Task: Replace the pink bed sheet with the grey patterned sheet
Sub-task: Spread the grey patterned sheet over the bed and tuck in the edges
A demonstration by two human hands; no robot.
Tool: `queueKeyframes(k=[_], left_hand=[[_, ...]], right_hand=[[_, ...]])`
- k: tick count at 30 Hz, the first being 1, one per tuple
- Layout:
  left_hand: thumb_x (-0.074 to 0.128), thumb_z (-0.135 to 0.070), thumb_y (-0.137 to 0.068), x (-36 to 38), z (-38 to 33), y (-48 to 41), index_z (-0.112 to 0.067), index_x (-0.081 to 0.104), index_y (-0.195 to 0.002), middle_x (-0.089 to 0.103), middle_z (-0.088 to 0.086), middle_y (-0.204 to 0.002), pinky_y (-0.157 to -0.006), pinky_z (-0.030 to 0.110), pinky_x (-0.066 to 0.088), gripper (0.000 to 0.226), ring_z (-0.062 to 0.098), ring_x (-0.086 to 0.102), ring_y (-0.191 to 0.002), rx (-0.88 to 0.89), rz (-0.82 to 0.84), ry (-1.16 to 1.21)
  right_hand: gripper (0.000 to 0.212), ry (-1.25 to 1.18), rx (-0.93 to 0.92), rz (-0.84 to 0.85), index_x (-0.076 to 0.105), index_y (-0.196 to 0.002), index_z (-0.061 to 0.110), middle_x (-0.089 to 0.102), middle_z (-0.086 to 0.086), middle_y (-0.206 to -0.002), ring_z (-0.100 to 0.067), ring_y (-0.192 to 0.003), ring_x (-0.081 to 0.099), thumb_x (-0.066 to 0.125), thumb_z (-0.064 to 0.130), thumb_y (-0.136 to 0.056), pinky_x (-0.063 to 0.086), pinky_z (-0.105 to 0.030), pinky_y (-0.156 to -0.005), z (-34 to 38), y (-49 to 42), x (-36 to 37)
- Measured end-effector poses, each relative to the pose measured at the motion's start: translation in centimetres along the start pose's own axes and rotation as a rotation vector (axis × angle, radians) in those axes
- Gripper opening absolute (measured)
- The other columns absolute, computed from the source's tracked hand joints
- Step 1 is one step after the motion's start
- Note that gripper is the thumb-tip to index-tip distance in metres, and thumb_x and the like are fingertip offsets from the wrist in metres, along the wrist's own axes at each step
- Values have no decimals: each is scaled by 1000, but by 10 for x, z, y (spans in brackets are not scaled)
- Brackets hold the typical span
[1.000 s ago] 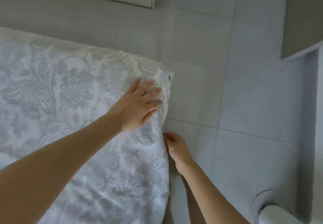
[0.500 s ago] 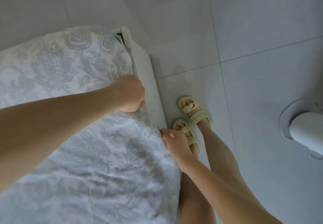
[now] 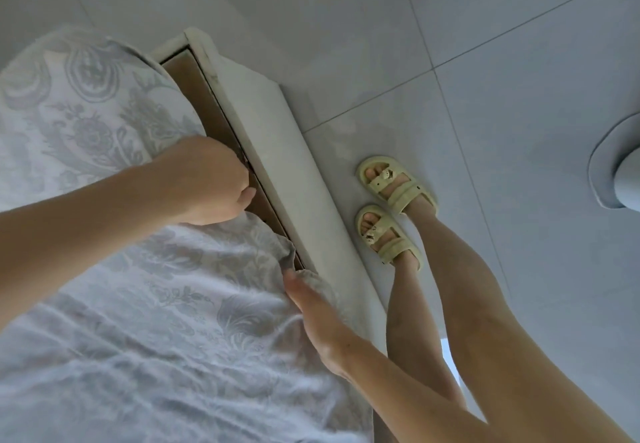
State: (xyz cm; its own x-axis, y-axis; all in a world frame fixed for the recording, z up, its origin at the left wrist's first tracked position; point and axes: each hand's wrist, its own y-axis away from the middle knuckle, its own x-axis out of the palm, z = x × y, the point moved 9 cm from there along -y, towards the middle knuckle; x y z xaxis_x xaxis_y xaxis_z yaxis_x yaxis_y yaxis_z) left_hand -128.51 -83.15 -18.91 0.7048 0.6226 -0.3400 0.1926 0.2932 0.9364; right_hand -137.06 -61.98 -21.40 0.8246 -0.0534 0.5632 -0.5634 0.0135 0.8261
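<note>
The grey patterned sheet [image 3: 114, 304] covers the mattress and fills the left part of the view, with soft wrinkles in the near part. The left hand [image 3: 211, 179] lies at the side edge of the mattress; its fingers are curled over the sheet edge and go down out of sight, so it grips the sheet there. Just beside this hand a brown board [image 3: 207, 103] shows between the mattress and the white bed frame [image 3: 294, 179]. Nearer to the camera, the right hand [image 3: 311, 314] rests along the same edge, with the fingers rather straight and touching a bunched fold of the sheet at the frame; if it pinches the cloth, one cannot tell. To the right of the frame the person stands on the grey tiled floor [image 3: 519, 62] in pale yellow sandals [image 3: 394, 183]. At the far right edge is a white round object [image 3: 616, 165], cut by the border.
</note>
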Motion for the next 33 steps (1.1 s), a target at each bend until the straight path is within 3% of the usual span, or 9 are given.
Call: queueKeyframes(k=[4, 8, 11, 14, 18, 23, 26, 29, 33], left_hand=[[20, -39, -99, 0, -1, 0, -19, 44, -60, 52, -4, -64, -70, 28, 50, 51, 12, 49, -63, 29, -31, 73], [23, -35, -100, 0, -1, -19, -13, 51, -62, 52, -2, -62, -69, 30, 48, 52, 14, 49, -60, 18, -82, 152], [25, -32, -100, -2, -19, -26, -16, 44, -60, 46, -4, -59, -68, 31, 42, 46, 15, 44, -59, 79, -191, 239], [24, -36, -99, 6, -57, -19, -16, 44, -56, 48, -3, -57, -71, 33, 47, 51, 18, 51, -63, 165, -220, 148], [28, -30, -100, 28, -106, -16, -18, 48, -57, 47, -6, -57, -78, 34, 48, 48, 17, 52, -67, 214, -127, 30], [29, -27, -100, 26, -112, -23, -15, 50, -64, 51, -2, -65, -68, 30, 41, 43, 20, 50, -69, 92, -101, 72], [26, -31, -101, 18, -127, -11, -16, 61, -87, 62, 0, -86, -80, 33, 41, 40, 22, 53, -84, 124, -244, 76], [27, -32, -100, 34, -176, 11, -17, 64, -99, 63, -2, -95, -90, 35, 42, 41, 20, 53, -96, 206, -270, 176], [32, -29, -99, 55, -235, 19, -17, 66, -99, 64, -3, -96, -85, 34, 44, 36, 19, 53, -96, 204, -205, 234]], right_hand=[[59, -6, 54, 70, 63, -117, 28, 69, 2, -109, -16, -105, 65, 34, 70, -87, 51, -32, -93, 7, -17, 8], [73, 76, 95, 106, 61, -125, 26, 64, -4, -122, -20, -113, 60, 30, 77, -83, 44, -37, -103, 17, -50, 5], [74, 52, 114, 91, 57, -130, 27, 61, -6, -128, -20, -117, 58, 27, 77, -84, 41, -40, -106, 13, -62, -1], [69, 25, 88, 65, 58, -127, 28, 61, -5, -127, -19, -118, 58, 19, 71, -90, 41, -40, -106, 3, -54, -17], [87, 83, 175, 17, 58, -127, 16, 64, -7, -124, -21, -116, 59, 7, 74, -88, 39, -39, -106, -32, -19, -65], [75, 202, 22, -212, 64, -118, 16, 72, 0, -107, -14, -102, 66, 10, 61, -95, 46, -36, -99, -32, 15, -123], [68, 284, -21, -269, 66, -115, 13, 72, 1, -103, -11, -99, 67, 16, 56, -97, 47, -32, -96, -34, 31, -130], [59, 351, -3, -254, 62, -120, 11, 68, 0, -112, -10, -106, 62, 21, 49, -100, 44, -25, -97, -59, 49, -133], [51, 455, -1, -236, 51, -133, 20, 53, 9, -133, -4, -124, 46, 25, 48, -100, 30, -23, -107, -104, 61, -138]])
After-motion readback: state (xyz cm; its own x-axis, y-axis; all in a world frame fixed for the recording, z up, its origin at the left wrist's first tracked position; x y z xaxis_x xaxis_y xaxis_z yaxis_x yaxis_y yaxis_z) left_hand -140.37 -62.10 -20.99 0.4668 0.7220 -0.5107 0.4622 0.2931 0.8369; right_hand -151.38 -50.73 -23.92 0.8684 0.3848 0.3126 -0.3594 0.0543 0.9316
